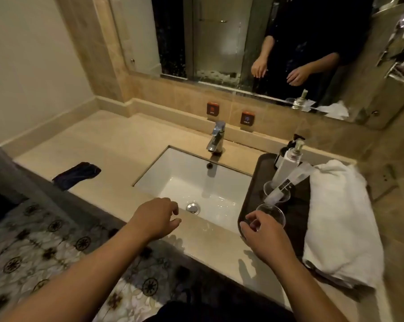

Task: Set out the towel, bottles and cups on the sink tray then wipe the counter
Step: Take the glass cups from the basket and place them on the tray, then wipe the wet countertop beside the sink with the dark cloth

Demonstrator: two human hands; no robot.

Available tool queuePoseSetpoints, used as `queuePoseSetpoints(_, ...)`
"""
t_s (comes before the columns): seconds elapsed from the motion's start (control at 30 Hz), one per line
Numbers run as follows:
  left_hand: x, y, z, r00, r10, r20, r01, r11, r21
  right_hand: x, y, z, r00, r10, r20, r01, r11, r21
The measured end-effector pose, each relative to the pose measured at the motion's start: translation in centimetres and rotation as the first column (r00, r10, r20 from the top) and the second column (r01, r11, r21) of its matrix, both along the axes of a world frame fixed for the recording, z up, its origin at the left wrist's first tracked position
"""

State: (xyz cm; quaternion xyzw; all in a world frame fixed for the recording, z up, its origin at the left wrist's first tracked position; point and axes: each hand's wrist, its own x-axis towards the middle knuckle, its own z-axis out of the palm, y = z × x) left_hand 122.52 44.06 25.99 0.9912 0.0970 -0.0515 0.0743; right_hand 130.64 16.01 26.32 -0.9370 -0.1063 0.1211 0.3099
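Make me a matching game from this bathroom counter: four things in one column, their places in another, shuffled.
Things:
1. white towel
2. dark cloth
3. chrome faucet
4. clear cup

Places:
A. left of the sink, on the counter
B. at the right hand's fingertips, near end of the tray
C. behind the basin, centre
D. draped along the tray's right side

Pairs: 1-D, 2-A, 3-C, 4-B

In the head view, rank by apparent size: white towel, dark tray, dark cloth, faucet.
1. White towel and dark tray: unsure, the towel hides part of the tray.
2. Dark cloth.
3. Faucet, though farther from the camera.
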Motion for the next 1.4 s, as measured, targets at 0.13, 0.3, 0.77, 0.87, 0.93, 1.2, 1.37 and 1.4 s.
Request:
queuePoseSetpoints(0.13, -4.9, 3.2, 1.1, 0.993, 0.117, -0.014, -0.118, 0.992, -0.034, -1.8, 5.0, 0.3, 0.980, 0.195, 0.044, -0.193, 0.980, -0.049)
queuePoseSetpoints(0.3, -9.6, 8.1, 2.5, 0.972, 0.237, 0.009, -0.236, 0.970, -0.054, -4.5, 12.5, 1.3, 0.909, 0.412, 0.060, -0.406, 0.910, -0.089)
queuePoseSetpoints(0.77, -20.8, 30.8, 2.9, 0.928, 0.360, 0.097, -0.349, 0.930, -0.113, -13.6, 39.1, 1.8, 0.797, 0.601, 0.058, -0.572, 0.783, -0.243)
queuePoseSetpoints(0.87, -22.1, 36.4, 2.7, 0.932, 0.346, 0.108, -0.336, 0.936, -0.102, -15.2, 44.2, 1.5, 0.807, 0.589, 0.049, -0.562, 0.790, -0.246)
queuePoseSetpoints(0.93, -22.4, 39.5, 2.6, 0.939, 0.327, 0.107, -0.318, 0.944, -0.093, -15.8, 46.8, 1.4, 0.812, 0.581, 0.051, -0.553, 0.795, -0.250)
queuePoseSetpoints(1.2, -18.7, 47.0, 0.7, 0.968, 0.248, 0.046, -0.240, 0.962, -0.131, -14.0, 53.0, 0.1, 0.852, 0.523, 0.033, -0.496, 0.826, -0.267)
queuePoseSetpoints(1.37, -13.8, 49.6, -1.9, 0.978, 0.206, -0.034, -0.209, 0.968, -0.138, -9.9, 57.0, -3.2, 0.864, 0.504, 0.007, -0.487, 0.838, -0.246)
queuePoseSetpoints(1.4, -12.7, 50.2, -2.6, 0.978, 0.200, -0.060, -0.207, 0.969, -0.138, -8.9, 57.9, -4.2, 0.863, 0.505, -0.003, -0.491, 0.837, -0.240)
